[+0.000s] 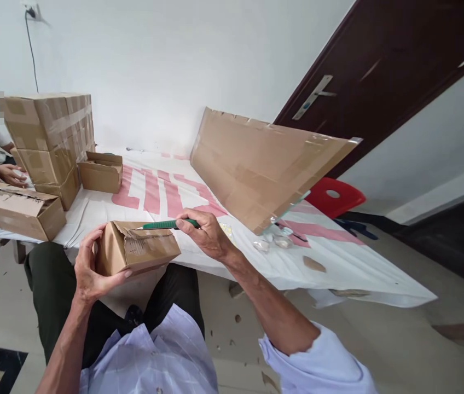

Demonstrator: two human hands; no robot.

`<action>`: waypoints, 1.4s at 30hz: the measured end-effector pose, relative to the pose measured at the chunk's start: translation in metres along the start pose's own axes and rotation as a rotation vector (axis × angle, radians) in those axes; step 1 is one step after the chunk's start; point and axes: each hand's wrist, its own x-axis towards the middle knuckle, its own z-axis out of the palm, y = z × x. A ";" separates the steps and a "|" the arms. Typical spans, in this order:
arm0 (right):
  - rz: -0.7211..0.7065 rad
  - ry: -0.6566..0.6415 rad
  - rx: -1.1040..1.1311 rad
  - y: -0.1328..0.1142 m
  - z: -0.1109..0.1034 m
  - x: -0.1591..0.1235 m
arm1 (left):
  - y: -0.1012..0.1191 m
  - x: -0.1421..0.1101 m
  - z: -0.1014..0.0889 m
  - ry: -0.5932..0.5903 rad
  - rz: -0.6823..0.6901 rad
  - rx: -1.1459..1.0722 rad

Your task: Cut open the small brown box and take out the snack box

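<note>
A small brown cardboard box [152,249] sits at the table's front edge, above my lap. My left hand [92,268] grips its left end, thumb along the lower side and fingers over the far corner. In my right hand [205,232] is a green utility knife [164,224], pointing left. Its tip lies at the box's top edge, where the cardboard looks torn and ragged. Whether the blade is inside the cardboard I cannot tell.
Taped boxes [51,139] stand stacked at the left, beside an open box [100,172] and a closed one [24,210]. A co-worker's hand [10,174] is behind them. A large cardboard sheet [256,164] leans at the back right, near a red chair [332,197].
</note>
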 end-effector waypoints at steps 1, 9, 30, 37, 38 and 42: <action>-0.004 -0.008 -0.003 0.001 0.000 0.001 | -0.002 0.000 0.000 -0.003 -0.004 0.002; -0.008 -0.045 -0.018 0.008 -0.002 0.000 | -0.012 -0.001 -0.002 -0.052 -0.053 0.031; -0.047 -0.091 -0.035 -0.007 0.004 0.001 | 0.015 0.029 -0.039 -0.579 -0.165 0.260; -0.088 -0.092 -0.075 -0.009 0.004 0.001 | 0.016 0.034 -0.037 -0.592 -0.161 0.259; -0.084 -0.095 -0.090 -0.008 0.007 0.002 | 0.016 0.034 -0.036 -0.591 -0.161 0.257; -0.080 -0.126 -0.182 -0.005 0.017 0.006 | 0.015 0.035 -0.037 -0.588 -0.176 0.252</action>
